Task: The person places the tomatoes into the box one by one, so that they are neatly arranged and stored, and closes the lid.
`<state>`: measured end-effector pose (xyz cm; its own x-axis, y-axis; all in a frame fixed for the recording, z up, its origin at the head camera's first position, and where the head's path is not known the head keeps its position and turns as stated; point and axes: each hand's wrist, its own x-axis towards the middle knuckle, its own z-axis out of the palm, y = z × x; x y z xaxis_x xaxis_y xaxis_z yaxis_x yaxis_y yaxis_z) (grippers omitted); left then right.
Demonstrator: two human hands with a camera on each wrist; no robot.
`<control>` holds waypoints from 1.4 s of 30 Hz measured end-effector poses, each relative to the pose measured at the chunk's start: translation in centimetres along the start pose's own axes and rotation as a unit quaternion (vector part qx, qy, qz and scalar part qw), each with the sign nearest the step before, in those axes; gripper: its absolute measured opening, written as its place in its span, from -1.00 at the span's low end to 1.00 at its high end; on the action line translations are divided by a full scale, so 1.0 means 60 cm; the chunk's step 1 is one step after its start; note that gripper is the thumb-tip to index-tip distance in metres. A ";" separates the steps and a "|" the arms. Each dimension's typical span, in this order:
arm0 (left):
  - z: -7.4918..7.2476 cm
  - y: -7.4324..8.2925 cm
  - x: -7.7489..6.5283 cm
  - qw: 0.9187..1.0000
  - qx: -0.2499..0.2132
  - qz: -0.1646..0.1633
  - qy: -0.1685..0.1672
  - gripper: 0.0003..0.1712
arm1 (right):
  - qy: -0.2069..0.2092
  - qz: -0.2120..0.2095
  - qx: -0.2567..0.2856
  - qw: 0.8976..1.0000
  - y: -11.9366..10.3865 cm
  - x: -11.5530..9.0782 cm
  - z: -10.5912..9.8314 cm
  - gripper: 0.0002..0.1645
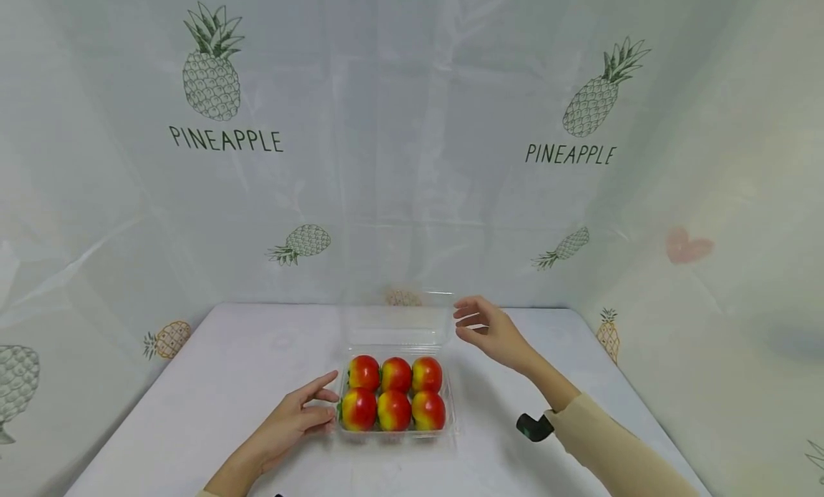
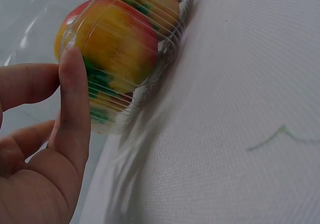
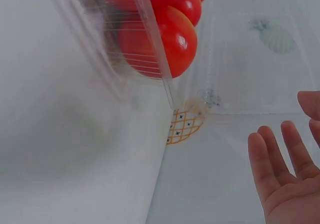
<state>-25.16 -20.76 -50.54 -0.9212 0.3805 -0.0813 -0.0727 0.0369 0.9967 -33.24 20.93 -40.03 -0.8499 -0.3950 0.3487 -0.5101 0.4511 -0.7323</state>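
Observation:
A clear plastic clamshell box sits on the table, holding several glossy red-and-yellow fruits in two rows. Green leafy bits show on the fruits in the left wrist view. Its transparent lid is raised at the back. My left hand is at the box's left side, the thumb touching the rim and the fingers spread loosely. Beside the lid's right edge is my right hand, fingers slightly bent, holding nothing. A gap separates that hand from the lid in the right wrist view.
The white table is enclosed by a pale curtain printed with pineapples. A dark device is at my right sleeve.

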 end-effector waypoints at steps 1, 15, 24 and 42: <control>0.000 0.000 0.000 1.000 0.000 0.000 0.000 -0.10 | -0.003 -0.007 -0.004 1.000 0.000 -0.005 0.000 -0.43; 0.000 0.000 -0.001 1.000 0.002 0.003 0.000 -0.10 | -0.050 -0.072 -0.044 0.995 0.001 -0.065 -0.002 -0.45; -0.001 -0.001 -0.001 1.000 -0.005 0.002 -0.005 -0.10 | -0.087 -0.096 -0.049 0.990 0.003 -0.095 0.000 -0.46; 0.001 0.003 0.000 1.000 -0.010 -0.015 0.007 -0.15 | -0.117 -0.130 -0.029 0.984 0.021 -0.153 0.019 -0.47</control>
<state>-25.16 -20.68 -50.37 -0.9237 0.3669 -0.1102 -0.1072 0.0287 0.9938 -25.93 24.21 -44.83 -0.6395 -0.6735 0.3707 -0.7190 0.3531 -0.5986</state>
